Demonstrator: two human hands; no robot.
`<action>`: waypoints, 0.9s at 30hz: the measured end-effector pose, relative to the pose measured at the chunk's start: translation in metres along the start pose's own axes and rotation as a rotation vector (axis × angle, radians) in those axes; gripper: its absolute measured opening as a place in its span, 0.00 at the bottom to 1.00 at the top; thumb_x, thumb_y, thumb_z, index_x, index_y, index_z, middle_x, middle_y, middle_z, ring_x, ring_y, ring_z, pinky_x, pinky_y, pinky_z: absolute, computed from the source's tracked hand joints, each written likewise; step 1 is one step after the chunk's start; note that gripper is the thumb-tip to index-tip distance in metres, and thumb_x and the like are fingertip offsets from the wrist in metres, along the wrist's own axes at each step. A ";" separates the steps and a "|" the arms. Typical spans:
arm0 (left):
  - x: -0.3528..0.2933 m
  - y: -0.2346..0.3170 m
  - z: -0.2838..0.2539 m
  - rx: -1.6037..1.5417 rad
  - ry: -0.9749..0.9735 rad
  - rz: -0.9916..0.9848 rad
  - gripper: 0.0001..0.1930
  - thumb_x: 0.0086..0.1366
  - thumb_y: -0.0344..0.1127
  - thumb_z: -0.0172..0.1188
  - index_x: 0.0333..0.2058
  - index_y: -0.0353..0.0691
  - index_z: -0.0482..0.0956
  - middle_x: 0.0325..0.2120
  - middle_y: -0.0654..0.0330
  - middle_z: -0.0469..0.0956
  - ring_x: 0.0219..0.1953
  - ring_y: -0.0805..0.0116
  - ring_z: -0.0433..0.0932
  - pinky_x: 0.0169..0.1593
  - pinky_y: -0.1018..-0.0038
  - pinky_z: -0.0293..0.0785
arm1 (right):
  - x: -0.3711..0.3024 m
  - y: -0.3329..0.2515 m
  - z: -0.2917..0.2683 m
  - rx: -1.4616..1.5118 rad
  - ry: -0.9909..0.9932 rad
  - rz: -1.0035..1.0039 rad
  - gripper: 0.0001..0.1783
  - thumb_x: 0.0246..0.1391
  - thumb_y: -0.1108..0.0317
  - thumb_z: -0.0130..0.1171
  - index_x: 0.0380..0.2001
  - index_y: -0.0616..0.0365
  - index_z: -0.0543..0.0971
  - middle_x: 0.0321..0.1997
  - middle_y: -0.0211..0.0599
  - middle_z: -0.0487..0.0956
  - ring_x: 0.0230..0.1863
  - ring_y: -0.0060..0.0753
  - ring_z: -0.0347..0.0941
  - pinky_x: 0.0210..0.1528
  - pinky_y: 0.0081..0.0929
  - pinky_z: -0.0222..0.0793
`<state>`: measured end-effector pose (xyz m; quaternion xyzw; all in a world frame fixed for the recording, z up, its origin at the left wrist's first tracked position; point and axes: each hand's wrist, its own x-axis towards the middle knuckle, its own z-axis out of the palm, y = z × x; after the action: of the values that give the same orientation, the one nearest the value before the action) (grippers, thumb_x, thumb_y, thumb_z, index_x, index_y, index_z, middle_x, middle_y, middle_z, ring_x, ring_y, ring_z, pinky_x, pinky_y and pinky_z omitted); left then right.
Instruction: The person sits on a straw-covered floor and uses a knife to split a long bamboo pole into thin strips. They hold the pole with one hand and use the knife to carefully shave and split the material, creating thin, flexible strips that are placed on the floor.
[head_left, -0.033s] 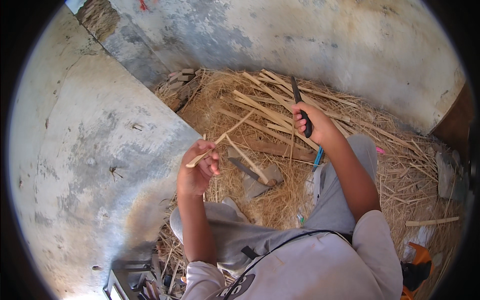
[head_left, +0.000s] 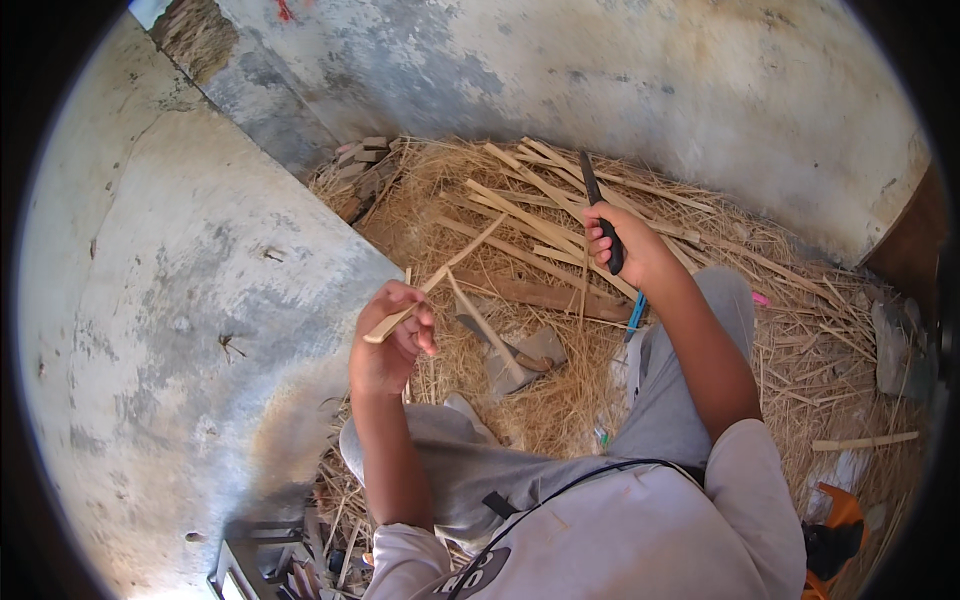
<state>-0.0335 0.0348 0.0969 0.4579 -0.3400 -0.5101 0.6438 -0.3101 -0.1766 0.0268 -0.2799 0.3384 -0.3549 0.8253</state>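
- Left hand [head_left: 383, 357] is pinching a pale wooden strip [head_left: 463, 256] between thumb and fingers; strip is slanting up and right, above the straw [head_left: 575, 405].
- Right hand [head_left: 632, 246] is wrapping around the dark handle of a knife [head_left: 591, 181], blade pointing away from the person, well apart from the strip.
- Thin sliver [head_left: 484, 325] is slanting down from near the strip toward the grey block [head_left: 500, 376]; cannot tell whether it is attached or dropping free.
- Strip is looking light, dry, fairly stiff but springy; probably not slippery, likely splintering along the grain.
- Best hold: the broader near end, where fingers are already gripping, flat faces between thumb and fingers, keeping off raw edges.
- Versus earlier frame: left hand and strip are sitting slightly further left, the near end a bit lower.
- Sliver is hanging steeper, lower end further left and down.
- Right hand and knife are staying practically put.
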 end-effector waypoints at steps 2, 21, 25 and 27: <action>-0.012 0.009 0.007 -0.005 -0.047 0.190 0.24 0.74 0.54 0.44 0.38 0.35 0.73 0.22 0.55 0.78 0.15 0.69 0.75 0.20 0.75 0.78 | 0.004 0.000 -0.003 0.024 0.008 0.031 0.14 0.57 0.60 0.63 0.28 0.54 0.69 0.23 0.22 0.67 0.18 0.13 0.60 0.18 0.15 0.58; -0.073 -0.008 0.020 0.223 0.144 0.911 0.20 0.65 0.44 0.68 0.33 0.30 0.71 0.11 0.58 0.70 0.08 0.73 0.70 0.12 0.75 0.73 | 0.012 0.012 0.003 0.025 0.037 0.125 0.18 0.64 0.53 0.54 0.28 0.55 0.69 0.21 0.22 0.67 0.16 0.14 0.60 0.16 0.16 0.59; -0.076 -0.020 0.030 0.241 0.199 0.870 0.16 0.63 0.36 0.70 0.32 0.29 0.72 0.13 0.56 0.73 0.10 0.72 0.72 0.15 0.74 0.76 | 0.012 0.016 0.003 0.039 0.024 0.145 0.17 0.63 0.54 0.55 0.28 0.55 0.69 0.21 0.21 0.67 0.16 0.13 0.60 0.16 0.16 0.59; -0.068 -0.026 0.029 0.306 0.193 0.855 0.15 0.62 0.33 0.70 0.32 0.29 0.73 0.13 0.55 0.74 0.10 0.72 0.73 0.16 0.74 0.76 | 0.011 0.015 0.005 0.028 0.005 0.174 0.17 0.63 0.54 0.55 0.28 0.55 0.70 0.21 0.21 0.67 0.16 0.13 0.60 0.16 0.16 0.59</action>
<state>-0.0851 0.0924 0.0850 0.4119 -0.5082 -0.0975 0.7500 -0.2951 -0.1748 0.0151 -0.2368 0.3586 -0.2872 0.8560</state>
